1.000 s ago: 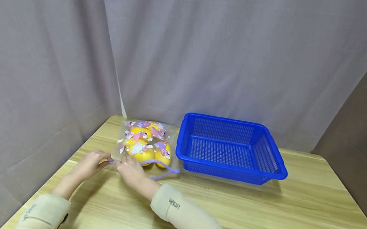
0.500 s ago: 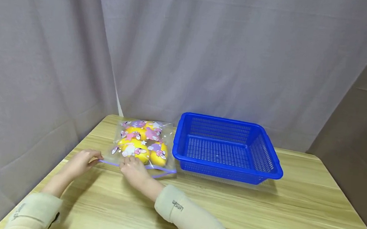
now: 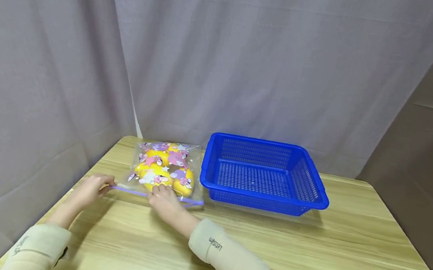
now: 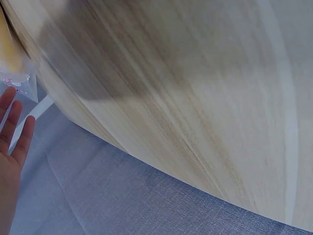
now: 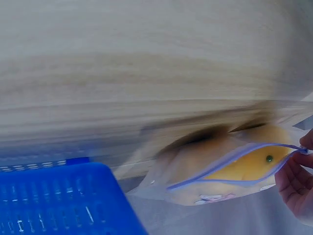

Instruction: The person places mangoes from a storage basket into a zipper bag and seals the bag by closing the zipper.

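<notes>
A clear zip bag [image 3: 197, 159] printed with pink and purple cartoon figures lies on the table, with several rounded yellow fruits [image 3: 159, 158] inside. My left hand [image 3: 92, 187] pinches the left end of its purple zip strip. Farther along the strip, my right hand [image 3: 166, 202] pinches it near the middle. Between that hand and the right end, the bag's mouth gapes; in the right wrist view a yellow fruit with a green stem spot [image 5: 269, 158] shows through the gap. Three fingers of the left hand [image 4: 12, 142] extend in the left wrist view; its thumb is out of sight there.
A blue slotted plastic basket [image 3: 261, 199] stands just right of the bag, with nothing in it. Both rest on a wooden table [image 3: 306, 256]. Grey curtain [image 3: 246, 68] hangs behind and to the left, close to the table's edges.
My left hand has slid a little left, drawing the zip strip straighter. The right hand has shifted slightly right along it, and the mouth's gap looks narrower.
</notes>
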A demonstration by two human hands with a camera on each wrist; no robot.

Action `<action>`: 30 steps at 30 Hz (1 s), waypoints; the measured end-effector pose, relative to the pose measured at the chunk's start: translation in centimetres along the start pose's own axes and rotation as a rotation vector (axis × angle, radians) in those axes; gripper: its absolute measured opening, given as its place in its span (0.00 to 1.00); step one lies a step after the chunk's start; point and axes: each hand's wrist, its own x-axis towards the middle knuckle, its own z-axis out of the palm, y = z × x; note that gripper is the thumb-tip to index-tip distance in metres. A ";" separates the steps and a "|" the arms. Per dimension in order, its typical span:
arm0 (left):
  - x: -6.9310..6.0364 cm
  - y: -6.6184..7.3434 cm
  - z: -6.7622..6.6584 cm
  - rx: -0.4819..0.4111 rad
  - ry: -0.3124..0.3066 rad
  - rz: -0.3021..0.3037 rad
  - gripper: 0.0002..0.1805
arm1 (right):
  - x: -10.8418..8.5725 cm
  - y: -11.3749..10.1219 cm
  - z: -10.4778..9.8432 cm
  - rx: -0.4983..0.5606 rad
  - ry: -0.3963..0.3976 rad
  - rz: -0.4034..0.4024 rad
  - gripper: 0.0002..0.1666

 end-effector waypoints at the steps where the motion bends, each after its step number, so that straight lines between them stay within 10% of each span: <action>1: 0.0 -0.1 0.0 0.012 0.003 -0.004 0.11 | -0.1 0.1 0.0 0.001 -0.001 0.005 0.08; 30: 0.4 -1.6 -0.1 0.044 0.004 -0.115 0.09 | -4.8 2.8 1.0 -0.074 0.019 0.009 0.07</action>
